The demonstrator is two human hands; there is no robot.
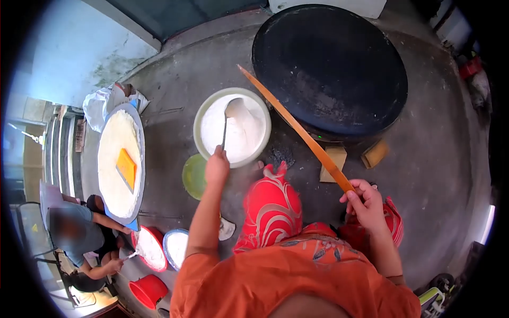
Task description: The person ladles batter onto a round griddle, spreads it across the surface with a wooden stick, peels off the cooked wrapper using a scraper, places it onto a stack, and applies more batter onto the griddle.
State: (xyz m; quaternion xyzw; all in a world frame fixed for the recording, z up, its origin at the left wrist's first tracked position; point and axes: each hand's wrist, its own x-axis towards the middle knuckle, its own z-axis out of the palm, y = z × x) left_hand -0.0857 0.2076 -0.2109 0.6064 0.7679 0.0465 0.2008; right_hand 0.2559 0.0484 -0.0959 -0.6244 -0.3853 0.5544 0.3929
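My left hand (217, 167) is closed round the handle of a metal ladle (234, 110). The ladle's bowl rests in the white batter or flour (220, 124) inside a pale round basin (198, 132). On the right, my right hand (365, 202) pinches the lower end of a long flat wooden stick (305, 137). That stick slants up to the left, in front of the near left edge of a large round black griddle (331, 69). A green bowl (195, 176) stands by the basin's lower left side, near my left forearm.
At the left, a person (79, 228) holds a utensil over a red basin (150, 249) of white stuff. A round tray (139, 159) bears a pale sheet and an orange scraper (126, 168). Nearby are a blue-rimmed bowl (176, 246), a red bucket (149, 290) and wooden blocks (375, 153).
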